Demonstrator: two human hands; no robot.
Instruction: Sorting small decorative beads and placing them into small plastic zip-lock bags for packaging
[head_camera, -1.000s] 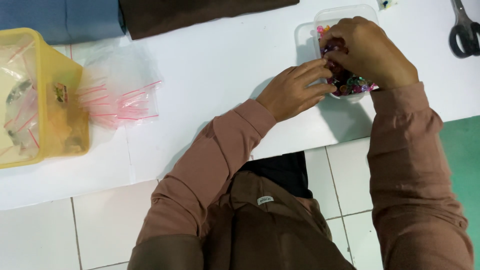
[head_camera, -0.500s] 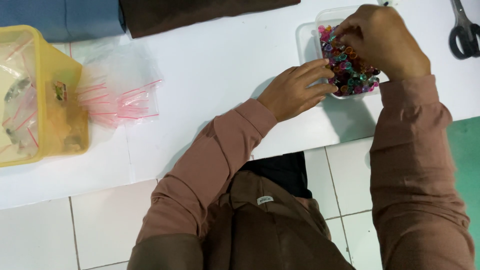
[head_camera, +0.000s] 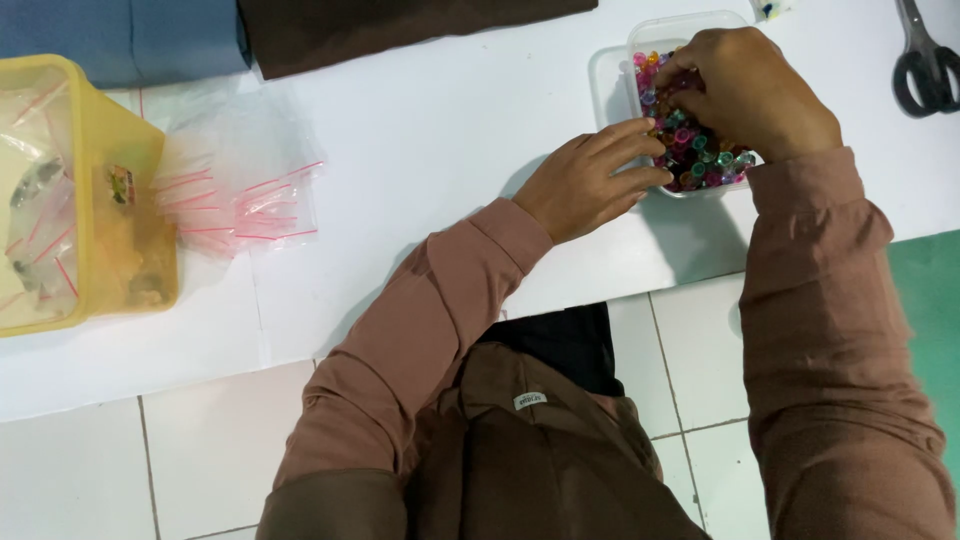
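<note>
Beads (head_camera: 700, 160) in tub (head_camera: 640, 35) lie under both hands

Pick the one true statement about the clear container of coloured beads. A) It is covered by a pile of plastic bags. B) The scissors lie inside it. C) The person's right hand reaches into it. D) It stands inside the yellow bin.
C: the right hand has its fingers down among the coloured beads in the clear container, while the left hand rests at its near edge.
</note>
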